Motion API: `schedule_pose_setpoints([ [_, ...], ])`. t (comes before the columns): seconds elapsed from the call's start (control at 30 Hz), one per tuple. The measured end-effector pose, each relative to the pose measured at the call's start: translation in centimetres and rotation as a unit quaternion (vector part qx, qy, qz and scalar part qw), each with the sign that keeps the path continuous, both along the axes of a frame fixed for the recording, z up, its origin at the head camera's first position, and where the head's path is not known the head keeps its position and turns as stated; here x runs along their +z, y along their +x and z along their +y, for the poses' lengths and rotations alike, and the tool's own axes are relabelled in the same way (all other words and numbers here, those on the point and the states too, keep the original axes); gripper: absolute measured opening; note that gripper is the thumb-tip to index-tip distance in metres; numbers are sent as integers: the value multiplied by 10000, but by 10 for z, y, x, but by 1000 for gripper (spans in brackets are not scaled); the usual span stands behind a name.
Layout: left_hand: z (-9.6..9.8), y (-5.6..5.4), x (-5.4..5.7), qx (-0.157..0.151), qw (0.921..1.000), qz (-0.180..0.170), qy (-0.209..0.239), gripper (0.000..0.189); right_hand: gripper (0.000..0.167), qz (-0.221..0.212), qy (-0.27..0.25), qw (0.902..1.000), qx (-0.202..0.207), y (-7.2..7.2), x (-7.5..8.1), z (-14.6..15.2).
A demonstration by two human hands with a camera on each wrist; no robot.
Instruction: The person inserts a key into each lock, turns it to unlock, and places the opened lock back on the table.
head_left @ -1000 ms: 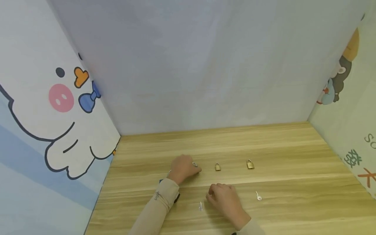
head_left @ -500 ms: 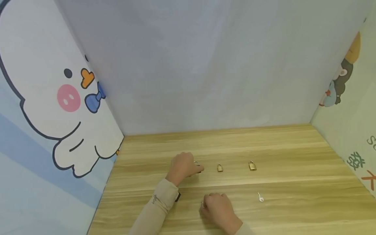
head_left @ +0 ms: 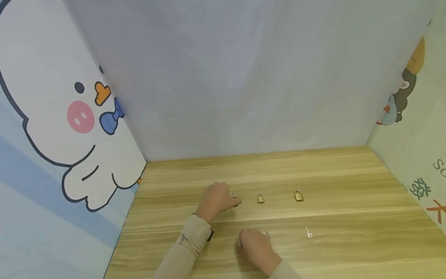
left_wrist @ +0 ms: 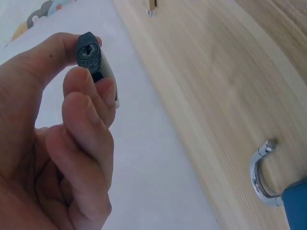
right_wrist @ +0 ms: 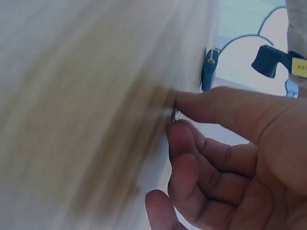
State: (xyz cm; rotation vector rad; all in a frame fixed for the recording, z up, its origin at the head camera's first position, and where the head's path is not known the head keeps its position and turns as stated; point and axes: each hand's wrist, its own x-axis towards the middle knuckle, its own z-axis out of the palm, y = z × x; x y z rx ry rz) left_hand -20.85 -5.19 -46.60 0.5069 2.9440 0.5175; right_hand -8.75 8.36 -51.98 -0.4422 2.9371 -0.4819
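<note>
My left hand (head_left: 215,201) grips a small dark padlock (left_wrist: 93,57) between thumb and fingers. The keyhole end of that lock faces the left wrist camera, and fingers hide part of its body. At the front middle of the table, my right hand (head_left: 256,248) pinches a small silvery key (right_wrist: 175,115) at the wood surface, most of it covered by thumb and forefinger. Just behind the right hand lies another key (head_left: 267,234). A blue padlock (left_wrist: 297,203) with its shackle open lies near the left wrist; the left arm mostly hides it in the head view.
Two brass padlocks stand out on the wooden table (head_left: 334,174): a smaller one (head_left: 260,198) right of my left hand and a larger one (head_left: 298,195) further right. A third key (head_left: 309,233) lies at the right. Printed fabric walls enclose the table's sides and back.
My right hand has moved left onto the key near it and now pinches it. Another key has come into view behind that hand. The left hand keeps holding the dark padlock in nearly the same place.
</note>
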Motion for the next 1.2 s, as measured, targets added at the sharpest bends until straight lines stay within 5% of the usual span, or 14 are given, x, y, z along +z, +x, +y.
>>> schedule_pose_setpoints([
  [0.17, 0, 2, 0, 90, 9999, -44, -91, 42, 12, 4, 152, 9997, 187, -1, 3, -4],
  [0.4, -1, 3, 5, 162, 9997, -196, -70, 47, 19, -896, -1249, 9881, 44, -5, 1, 7],
  [0.67, -3, 2, 10, 130, 9998, -123, 49, 47, 12, -1348, -2614, 9556, 160, -10, -4, 24],
  [0.83, -3, 1, 11, 108, 9997, -195, 31, 48, 4, -1511, -3483, 9251, -52, -15, -8, 30],
  [1.2, -1, 2, 13, 120, 9998, -122, 75, 48, 11, -1119, -4763, 8691, -729, -26, 0, 30],
])
